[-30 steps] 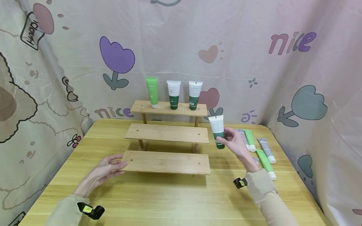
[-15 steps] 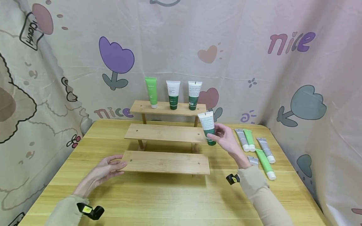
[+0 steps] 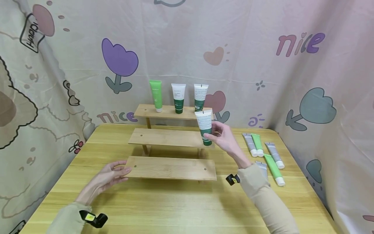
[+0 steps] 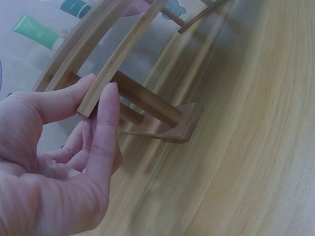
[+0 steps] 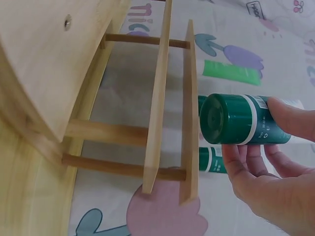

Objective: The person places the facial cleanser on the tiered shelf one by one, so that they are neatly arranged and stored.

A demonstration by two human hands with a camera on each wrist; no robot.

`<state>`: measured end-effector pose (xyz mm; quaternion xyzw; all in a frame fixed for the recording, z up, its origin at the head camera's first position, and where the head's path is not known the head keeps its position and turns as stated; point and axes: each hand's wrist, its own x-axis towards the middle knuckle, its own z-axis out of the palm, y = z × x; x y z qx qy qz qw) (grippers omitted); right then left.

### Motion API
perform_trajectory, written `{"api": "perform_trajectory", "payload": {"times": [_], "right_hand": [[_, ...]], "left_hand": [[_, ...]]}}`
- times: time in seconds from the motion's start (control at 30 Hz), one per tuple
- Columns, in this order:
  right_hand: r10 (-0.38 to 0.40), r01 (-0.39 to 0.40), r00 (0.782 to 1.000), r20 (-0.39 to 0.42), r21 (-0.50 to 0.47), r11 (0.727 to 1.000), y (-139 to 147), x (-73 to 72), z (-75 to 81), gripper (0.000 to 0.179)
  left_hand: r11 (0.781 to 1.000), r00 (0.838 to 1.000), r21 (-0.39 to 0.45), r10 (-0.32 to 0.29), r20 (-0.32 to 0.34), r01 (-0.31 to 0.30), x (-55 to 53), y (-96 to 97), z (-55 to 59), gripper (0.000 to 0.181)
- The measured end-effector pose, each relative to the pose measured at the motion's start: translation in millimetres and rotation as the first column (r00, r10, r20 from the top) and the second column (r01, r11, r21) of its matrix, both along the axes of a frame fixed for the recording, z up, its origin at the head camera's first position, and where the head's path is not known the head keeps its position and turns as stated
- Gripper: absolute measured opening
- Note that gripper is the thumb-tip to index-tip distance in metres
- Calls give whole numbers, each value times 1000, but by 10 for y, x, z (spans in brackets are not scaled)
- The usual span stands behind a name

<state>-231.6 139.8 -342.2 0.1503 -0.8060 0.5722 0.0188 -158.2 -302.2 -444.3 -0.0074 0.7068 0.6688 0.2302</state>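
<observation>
Right grip (image 3: pixel 225 138) holds white-and-green tube (image 3: pixel 204 124).

Toward half past seven, your left hand (image 3: pixel 109 177) comes out of a loose, pale beige sleeve (image 3: pixel 68 217); at the cuff's three o'clock sits a black wrist camera (image 3: pixel 100 220) with a yellow label (image 3: pixel 90 216). Toward half past four, your right hand (image 3: pixel 226 140) has a matching creased sleeve (image 3: pixel 267 201), its black camera (image 3: pixel 229 179) at nine o'clock, also yellow-marked.
</observation>
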Motion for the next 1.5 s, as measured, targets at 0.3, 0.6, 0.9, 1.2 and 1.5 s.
{"api": "perform_trajectory", "payload": {"times": [0.3, 0.6, 0.9, 1.2, 1.5], "right_hand": [[34, -34, 999, 2, 11, 999, -211, -84, 57, 42], [82, -82, 996, -14, 47, 996, -460, -217, 35, 43], [117, -117, 993, -18, 36, 993, -693, -267, 13, 46], [151, -151, 988, -18, -8, 989, -934, -323, -20, 47], [170, -171, 985, -24, -44, 984, -1115, -418, -68, 45]], "left_hand": [[1000, 1000, -9, -2, -7, 2, 2, -13, -20, 83], [998, 1000, 51, 29, -8, -29, -9, 32, -38, 78], [998, 1000, 55, 30, -5, -30, -18, 29, -36, 77], [997, 999, 64, 33, 1, -33, -6, 25, -36, 80], [997, 999, 61, 40, 2, -40, -21, 30, -39, 81]]}}
